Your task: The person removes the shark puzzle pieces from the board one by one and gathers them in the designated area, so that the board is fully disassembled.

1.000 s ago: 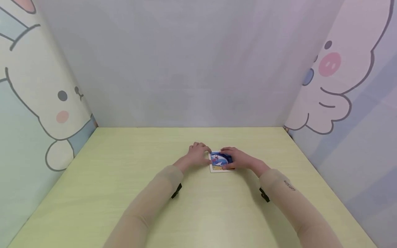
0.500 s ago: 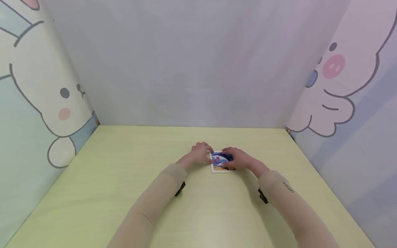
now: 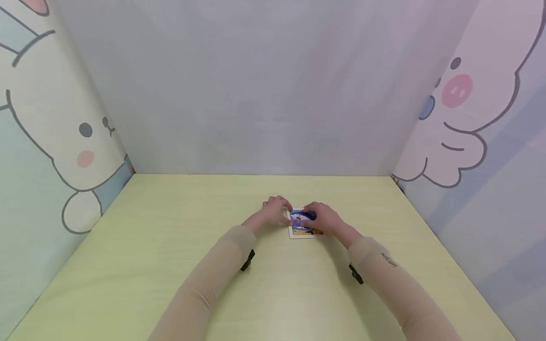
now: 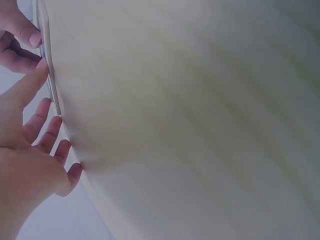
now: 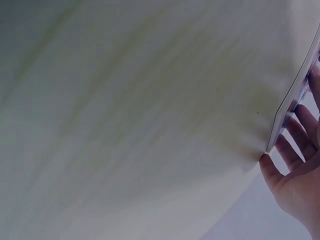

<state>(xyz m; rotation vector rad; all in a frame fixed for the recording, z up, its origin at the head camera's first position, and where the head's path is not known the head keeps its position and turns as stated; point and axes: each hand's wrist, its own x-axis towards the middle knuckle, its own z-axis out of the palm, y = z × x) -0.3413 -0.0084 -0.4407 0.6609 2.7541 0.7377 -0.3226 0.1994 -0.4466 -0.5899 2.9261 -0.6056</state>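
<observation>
A small picture card with a white border and a blue cartoon print lies flat on the pale green table. My left hand rests on the table at the card's left edge. In the left wrist view its fingers are fairly straight and touch the card's thin edge. My right hand lies on top of the card and covers most of its right half. In the right wrist view its straight fingers rest against the card. Neither hand curls round the card.
Panels enclose the table on three sides: a plain grey back wall, a rabbit cartoon panel on the left and a pink cartoon panel on the right. Nothing but the card lies on the table.
My right hand has slid a little to the left over the card and now covers more of the picture. The left hand and the card have barely moved.
</observation>
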